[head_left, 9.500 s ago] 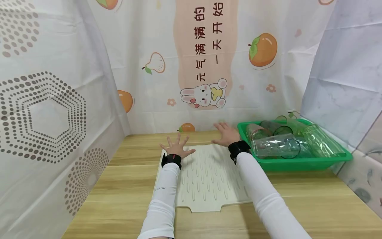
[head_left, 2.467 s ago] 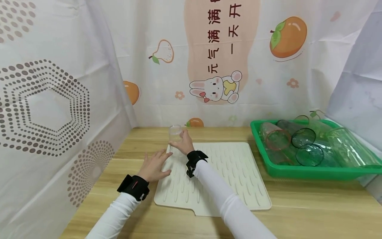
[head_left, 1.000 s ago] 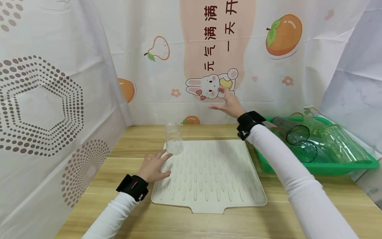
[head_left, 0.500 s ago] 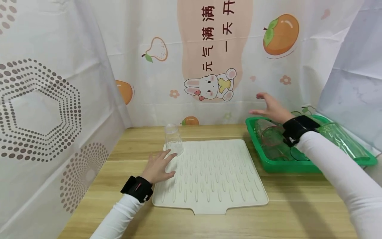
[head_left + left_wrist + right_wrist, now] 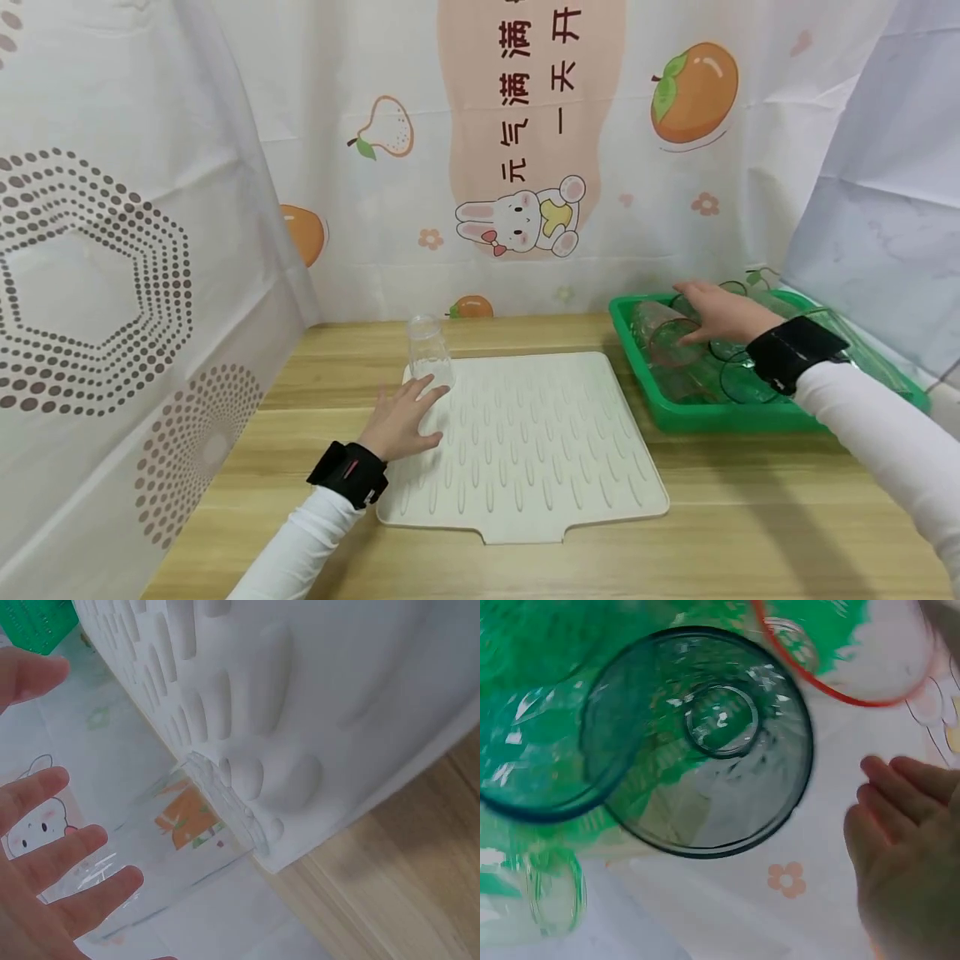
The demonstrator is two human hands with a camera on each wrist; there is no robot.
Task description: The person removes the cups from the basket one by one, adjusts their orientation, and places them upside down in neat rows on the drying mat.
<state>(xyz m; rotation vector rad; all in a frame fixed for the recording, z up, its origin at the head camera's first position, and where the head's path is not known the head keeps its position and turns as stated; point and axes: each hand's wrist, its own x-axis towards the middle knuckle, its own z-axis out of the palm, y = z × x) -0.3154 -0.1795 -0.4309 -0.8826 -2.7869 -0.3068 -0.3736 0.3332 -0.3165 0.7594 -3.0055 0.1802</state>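
Note:
A clear drinking glass (image 5: 428, 354) stands upright on the back left corner of the off-white ribbed draining mat (image 5: 555, 433). Just in front of it my left hand (image 5: 397, 423) hovers over the mat's left side, fingers spread and holding nothing. In the left wrist view those fingers (image 5: 82, 855) overlap the glass's upper part. My right hand (image 5: 726, 315) reaches over the green basket (image 5: 660, 410), fingers extended, thumb apart, nothing held. Below it lie several tinted glasses, among them a red-rimmed glass (image 5: 672, 343) and a dark-rimmed glass (image 5: 705, 851); the forearm hides some of the basket.
The basket stands at the right on a wooden table (image 5: 720, 517), close to the mat's right edge. A printed curtain (image 5: 360, 250) closes off the back, with more sheeting along the left and right sides.
My right hand set the clear glass on the mat's back left corner, let go, then swung right and down over the basket. The left hand stays near the glass with only a slight shift.

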